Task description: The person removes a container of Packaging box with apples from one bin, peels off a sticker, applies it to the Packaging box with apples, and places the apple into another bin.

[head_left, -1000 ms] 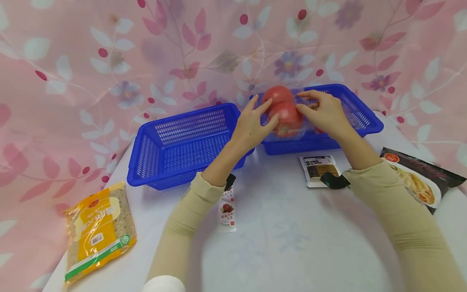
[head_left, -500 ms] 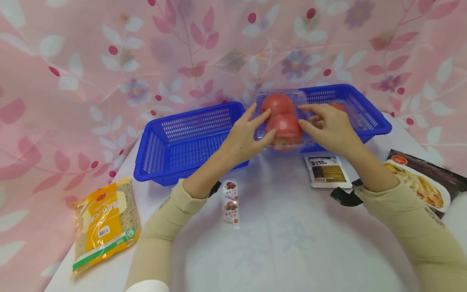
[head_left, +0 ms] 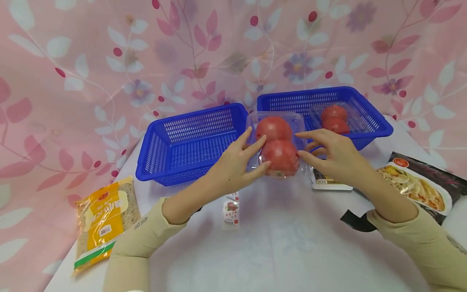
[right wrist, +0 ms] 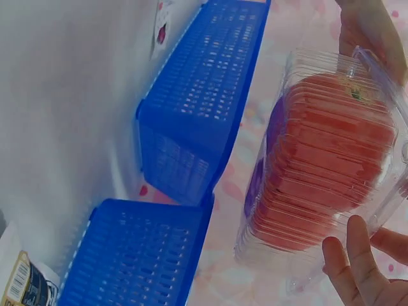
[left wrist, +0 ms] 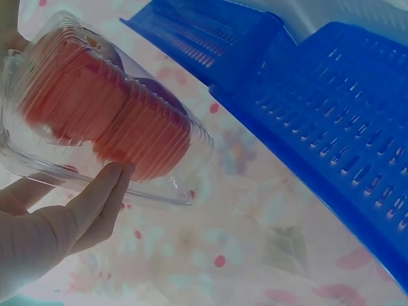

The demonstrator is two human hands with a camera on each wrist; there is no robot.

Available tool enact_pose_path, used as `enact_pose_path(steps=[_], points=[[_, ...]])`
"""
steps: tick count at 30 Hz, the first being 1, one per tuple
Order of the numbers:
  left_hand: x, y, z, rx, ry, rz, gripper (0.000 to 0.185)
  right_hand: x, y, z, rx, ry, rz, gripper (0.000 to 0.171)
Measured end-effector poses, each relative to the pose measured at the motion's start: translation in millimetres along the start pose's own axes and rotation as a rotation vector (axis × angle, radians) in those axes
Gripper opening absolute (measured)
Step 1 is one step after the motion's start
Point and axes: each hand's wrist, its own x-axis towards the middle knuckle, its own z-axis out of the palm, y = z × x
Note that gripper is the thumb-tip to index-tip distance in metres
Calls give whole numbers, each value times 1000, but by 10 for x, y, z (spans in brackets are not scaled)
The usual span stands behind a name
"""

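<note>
A clear plastic clamshell box (head_left: 298,121) with two red tomatoes (head_left: 274,129) inside is held up between both hands, in front of the right basket. My left hand (head_left: 233,166) grips its left side, thumb low and fingers spread along the edge. On the other side my right hand (head_left: 333,156) holds the box by its edge with thumb and fingers. Ridged box walls (left wrist: 108,102) and the left fingertips under the flange show in the left wrist view. The right wrist view has the box (right wrist: 255,245) tilted, with the right fingers at its lower edge.
A blue basket (head_left: 197,152) stands at left with nothing in it. Another blue basket (head_left: 375,121) holds a second tomato box (head_left: 352,111). A yellow grain bag (head_left: 106,223), small printed sachets (head_left: 231,211), a white-edged packet (head_left: 330,186) and a black noodle bag (head_left: 419,186) lie around.
Both hands have brought the tomato box out from over the right basket, down and toward me. The second tomato box in that basket has come into fuller view.
</note>
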Motion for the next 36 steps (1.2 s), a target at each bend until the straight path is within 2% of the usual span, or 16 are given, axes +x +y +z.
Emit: enact_pose_path(steps=[9, 19, 22, 31, 36], points=[[-303, 140, 17, 30, -2, 103, 60, -240, -98, 7, 28, -58, -7, 41], [-538, 199, 67, 5, -81, 112, 61, -422, -130, 92, 63, -127, 4, 42], [-591, 199, 96, 8, -99, 116, 62, -462, -137, 117, 75, -165, 36, 42], [-674, 191, 222, -76, -267, 15, 64, -556, -78, 290, 28, -239, 66, 40], [-704, 161, 294, -116, -333, -37, 65, -579, -39, 408, 6, -280, 69, 40]])
